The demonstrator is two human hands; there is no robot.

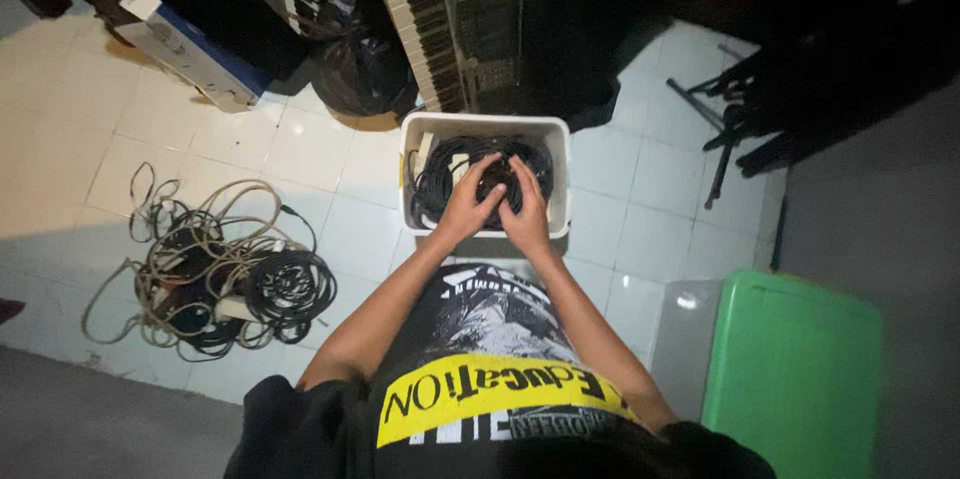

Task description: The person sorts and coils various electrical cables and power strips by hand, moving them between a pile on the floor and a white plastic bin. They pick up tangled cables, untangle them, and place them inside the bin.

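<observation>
White floor tiles (320, 149) carry a white rectangular plastic bin (560, 154) holding a coil of black rubber-sheathed cable (440, 174). We judge the coil light, limp and prone to springing loose; take it across several loops together. Our left hand (470, 201) and right hand (527, 207) both press curled fingers onto the coil; a firm grip cannot be confirmed.

black cables (450, 174) lie coiled in a white rectangular bin (486, 124) standing on the pale tiled floor.

white-and-blue oblong box (185, 49) on floor, upper left
</observation>
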